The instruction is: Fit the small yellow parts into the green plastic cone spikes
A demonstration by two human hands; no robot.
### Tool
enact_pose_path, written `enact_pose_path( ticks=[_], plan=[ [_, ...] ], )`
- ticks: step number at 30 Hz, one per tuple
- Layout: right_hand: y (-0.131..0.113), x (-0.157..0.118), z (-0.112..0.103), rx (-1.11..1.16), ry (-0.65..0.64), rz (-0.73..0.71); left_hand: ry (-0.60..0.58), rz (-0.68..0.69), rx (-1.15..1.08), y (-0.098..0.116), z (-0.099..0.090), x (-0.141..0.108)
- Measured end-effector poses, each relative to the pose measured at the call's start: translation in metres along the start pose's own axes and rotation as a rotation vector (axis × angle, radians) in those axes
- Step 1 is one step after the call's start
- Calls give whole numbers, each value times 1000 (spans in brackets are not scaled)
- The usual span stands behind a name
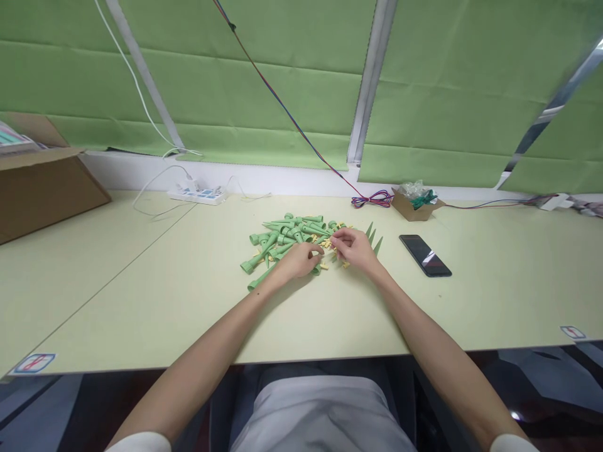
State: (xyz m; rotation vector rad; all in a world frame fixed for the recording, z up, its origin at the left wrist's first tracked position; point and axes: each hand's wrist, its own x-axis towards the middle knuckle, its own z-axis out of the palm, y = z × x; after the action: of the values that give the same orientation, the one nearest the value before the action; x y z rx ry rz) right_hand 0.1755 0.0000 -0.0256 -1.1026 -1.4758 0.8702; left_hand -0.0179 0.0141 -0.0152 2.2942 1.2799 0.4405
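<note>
A heap of green cone-shaped pieces (264, 245) lies on the pale table, with small yellow pieces (324, 266) scattered among them and at its right side. My left hand (304, 258) is over the heap's front right part, its thumb and forefinger curled toward each other; whether anything is between them is too small to tell. Close by on the right, my right hand (351, 246) has its fingertips pinched together over the yellow pieces, and what they hold, if anything, cannot be made out. Green spikes (378, 245) stick out just beyond my right hand.
A black phone (425, 255) lies to the right. Behind it are a small open box (414, 209) and a coiled cable (374, 199). A white power strip (200, 195) sits back left, near a large cardboard box (47, 194). The table's front edge (325, 360) is near my body.
</note>
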Motion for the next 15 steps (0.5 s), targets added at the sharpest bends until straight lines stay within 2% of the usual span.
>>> enact_pose_path(
  ticks=[8, 15],
  plan=[
    [1, 0, 1, -32, -11, -11, -93, 89, 33, 1, 0, 2],
    [5, 1, -1, -38, -19, -10, -51, 135, -24, -3, 3, 2]
  ],
)
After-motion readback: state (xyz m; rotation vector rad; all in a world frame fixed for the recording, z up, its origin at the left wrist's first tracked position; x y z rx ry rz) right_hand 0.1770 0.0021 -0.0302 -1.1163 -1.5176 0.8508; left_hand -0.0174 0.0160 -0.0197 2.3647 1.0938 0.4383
